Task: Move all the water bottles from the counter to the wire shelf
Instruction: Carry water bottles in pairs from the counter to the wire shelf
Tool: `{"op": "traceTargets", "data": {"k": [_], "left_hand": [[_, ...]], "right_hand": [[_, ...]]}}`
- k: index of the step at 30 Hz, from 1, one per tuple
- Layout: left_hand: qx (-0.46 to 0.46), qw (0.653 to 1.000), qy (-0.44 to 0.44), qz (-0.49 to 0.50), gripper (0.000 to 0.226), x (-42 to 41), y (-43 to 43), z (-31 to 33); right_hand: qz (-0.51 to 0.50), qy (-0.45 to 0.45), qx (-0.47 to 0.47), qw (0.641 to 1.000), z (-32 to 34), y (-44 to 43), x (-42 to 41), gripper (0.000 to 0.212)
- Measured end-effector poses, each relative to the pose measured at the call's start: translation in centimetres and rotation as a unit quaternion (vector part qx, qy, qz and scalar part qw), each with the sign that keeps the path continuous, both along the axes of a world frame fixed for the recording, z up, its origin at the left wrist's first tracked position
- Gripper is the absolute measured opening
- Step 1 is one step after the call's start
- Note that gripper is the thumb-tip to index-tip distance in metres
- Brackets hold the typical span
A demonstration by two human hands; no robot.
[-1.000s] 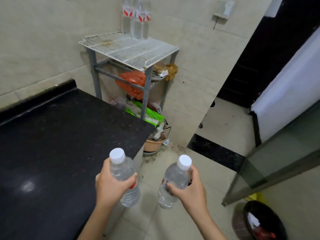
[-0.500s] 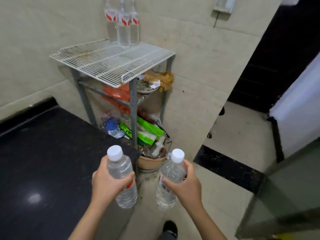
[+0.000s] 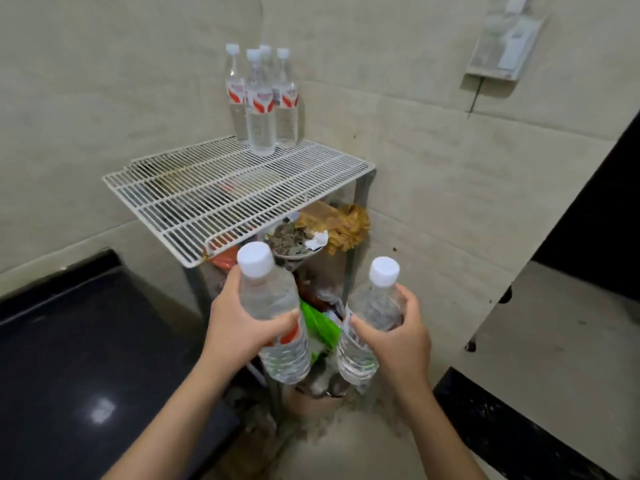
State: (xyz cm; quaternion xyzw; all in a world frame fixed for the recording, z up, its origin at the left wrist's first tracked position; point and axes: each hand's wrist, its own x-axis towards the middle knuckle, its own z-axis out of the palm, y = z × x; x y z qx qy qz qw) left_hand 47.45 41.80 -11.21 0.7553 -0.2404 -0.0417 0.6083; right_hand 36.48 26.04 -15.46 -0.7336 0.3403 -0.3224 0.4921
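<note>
Nearest the camera, 2 bare forearms reach forward over the floor, each hand wrapped around a clear water bottle with a white cap. The left hand (image 3: 239, 327) is clamped on the left bottle (image 3: 277, 317), fingers curled across its middle just above a red strip of label; the bottle tilts slightly, cap toward the camera. The right hand (image 3: 398, 336) is clamped on the right bottle (image 3: 367, 327), thumb across the front and fingers behind, and this bottle leans with its base toward the left. Both bottles hang in the air, apart from each other and in front of the shelf's near corner. To the left lies the black tabletop (image 3: 86, 375), bare in the part that shows.

Beyond the hands stands the wire shelf (image 3: 214, 199), its white grid top bare over most of its area. Below it, on lower levels, sit a plate of scraps (image 3: 294, 240), a brownish crumpled bundle (image 3: 343, 223) and a green packet (image 3: 320, 323).

At the shelf's far corner, against the tiled wall, 4 upright bottles (image 3: 261, 105) with red-and-white labels stand clustered close together.
</note>
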Motion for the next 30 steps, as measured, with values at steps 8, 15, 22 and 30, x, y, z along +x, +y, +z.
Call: {"op": "traceTargets", "data": {"k": [8, 15, 22, 30], "left_hand": [[-0.099, 0.987, -0.125, 0.002, 0.058, 9.7, -7.5, 6.9], [-0.165, 0.973, -0.146, 0.067, 0.067, 17.2, -11.2, 9.0], [-0.186, 0.965, -0.120, 0.138, 0.056, 21.3, -14.0, 10.3], [-0.175, 0.945, -0.135, 0.240, 0.053, 24.9, -18.0, 11.8]], "right_hand": [[0.030, -0.071, -0.071, 0.994, 6.1, -6.6, 9.9, 0.069], [0.048, -0.153, -0.129, 0.979, 10.7, -11.5, 15.9, 0.072], [0.039, -0.260, -0.116, 0.958, 11.4, -14.4, 21.5, 0.072], [0.112, -0.249, -0.071, 0.960, 12.8, -20.4, 30.9, 0.073]]}}
